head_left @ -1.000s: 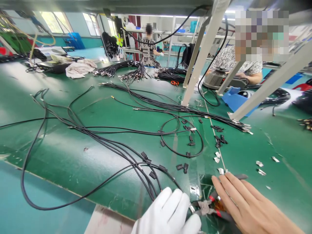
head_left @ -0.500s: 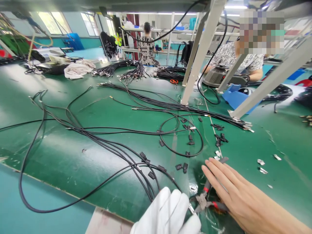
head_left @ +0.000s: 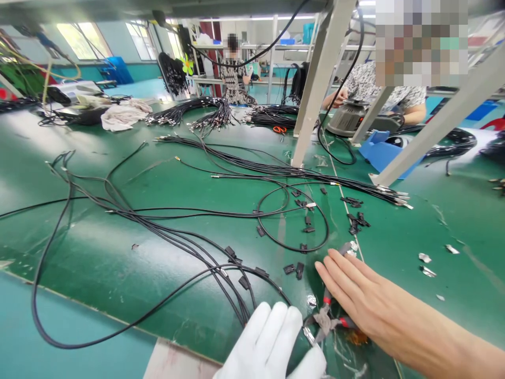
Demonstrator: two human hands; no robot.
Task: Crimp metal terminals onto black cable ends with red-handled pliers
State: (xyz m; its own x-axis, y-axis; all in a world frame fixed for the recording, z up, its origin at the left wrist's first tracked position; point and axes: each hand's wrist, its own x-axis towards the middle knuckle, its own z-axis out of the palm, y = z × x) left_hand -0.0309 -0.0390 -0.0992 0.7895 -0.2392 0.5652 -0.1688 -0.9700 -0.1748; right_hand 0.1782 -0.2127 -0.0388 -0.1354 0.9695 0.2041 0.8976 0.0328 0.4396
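My left hand, in a white glove, is at the bottom centre over the end of a black cable; its fingers wrap down and what they pinch is hidden. My bare right hand is closed round the dark handles of pliers with red bands. The plier jaws face the glove, beside a cable end with a silvery tip. Small black clips lie on the green table just beyond both hands.
A bundle of black cables crosses the table's middle. Metal posts rise behind it. Foil scraps lie at right. A person sits across the table by a grey machine. A blue holder stands nearby.
My right hand and the pliers have shifted slightly left. The gloved thumb and fingers have moved a little. The person across the table has raised a hand above the grey machine.
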